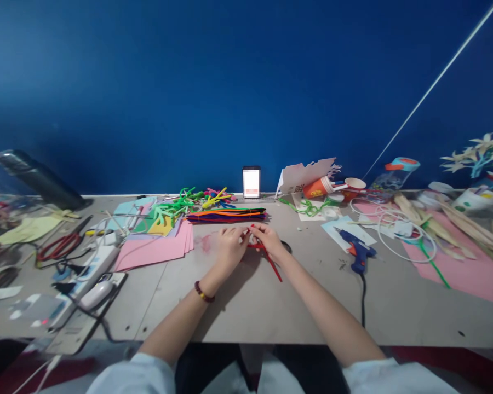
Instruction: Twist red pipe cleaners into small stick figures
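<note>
A red pipe cleaner is between my two hands above the middle of the table, one length of it slanting down to the right. My left hand, with a beaded bracelet at its wrist, is closed in a pinch on the red piece. My right hand meets it fingertip to fingertip, also pinching the red pipe cleaner. The fingers partly hide how the piece is bent. Just behind my hands lies a bundle of coloured pipe cleaners.
A phone stands upright against the blue wall. At left are pink paper sheets, green bent pipe cleaners, scissors and a power strip. A blue glue gun and paper cups lie at right.
</note>
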